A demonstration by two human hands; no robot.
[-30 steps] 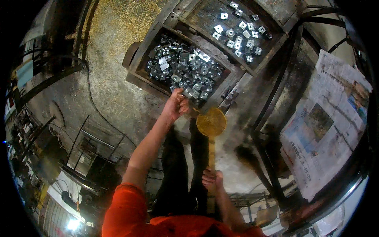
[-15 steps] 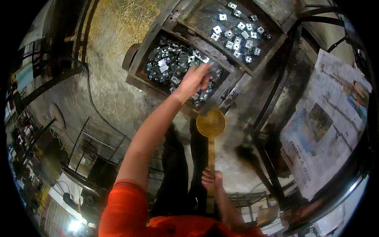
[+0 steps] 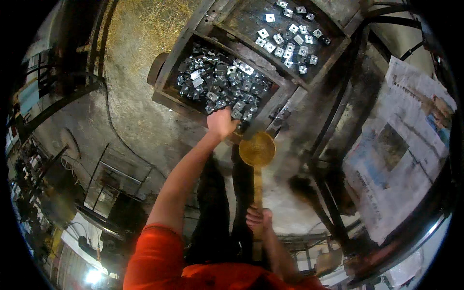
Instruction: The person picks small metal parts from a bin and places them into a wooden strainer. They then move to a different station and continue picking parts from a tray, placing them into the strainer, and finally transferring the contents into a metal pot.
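Observation:
My left hand (image 3: 222, 123) is at the near rim of a dark metal box (image 3: 166, 89) heaped with small silvery metal pieces (image 3: 220, 77). Its fingers are curled down among the nearest pieces, and their tips are hidden; what they hold, if anything, I cannot make out. Lower down, my right hand (image 3: 259, 217) is wrapped round the handle of a yellowish long-handled tool with a round, shallow head (image 3: 257, 149), like a ladle. The head is just below the box's near right corner, in front of my legs.
Beyond the box, a dark tray (image 3: 241, 19) holds several square metal pieces with holes (image 3: 290, 48), spread out singly. Printed newspaper sheets (image 3: 401, 145) hang over a dark frame at the right. A cable (image 3: 113, 116) runs along the floor at the left.
My left hand has drawn back from the right side of the heap to the near rim, uncovering the pieces there. My right hand and the tool have hardly moved.

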